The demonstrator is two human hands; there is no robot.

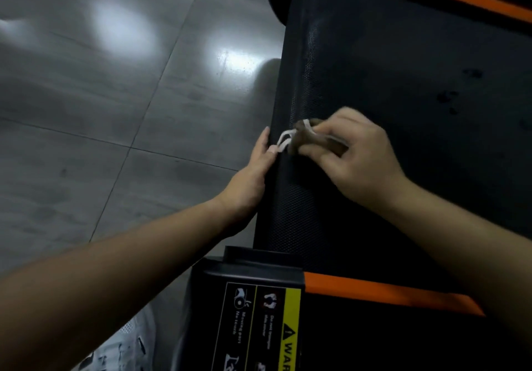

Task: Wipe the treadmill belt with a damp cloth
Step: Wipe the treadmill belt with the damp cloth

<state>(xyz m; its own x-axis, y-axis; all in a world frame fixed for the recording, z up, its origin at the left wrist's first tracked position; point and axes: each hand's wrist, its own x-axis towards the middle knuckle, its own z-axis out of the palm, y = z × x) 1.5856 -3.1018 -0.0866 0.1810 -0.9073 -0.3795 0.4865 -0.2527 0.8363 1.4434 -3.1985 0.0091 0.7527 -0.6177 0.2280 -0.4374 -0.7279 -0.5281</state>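
Currently: left hand flat, fingers straight, resting on the left edge of the treadmill belt. Brown cloth bunched on the belt just beside it, pinched by right hand. Dark marks sit farther right; judged early, most wiping left.

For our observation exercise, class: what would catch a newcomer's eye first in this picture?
Two hands meet at the left edge of the black treadmill belt: the left hand rests on it, the right hand grips a blurred brownish cloth with white loops. A yellow warning label sits at the bottom edge.
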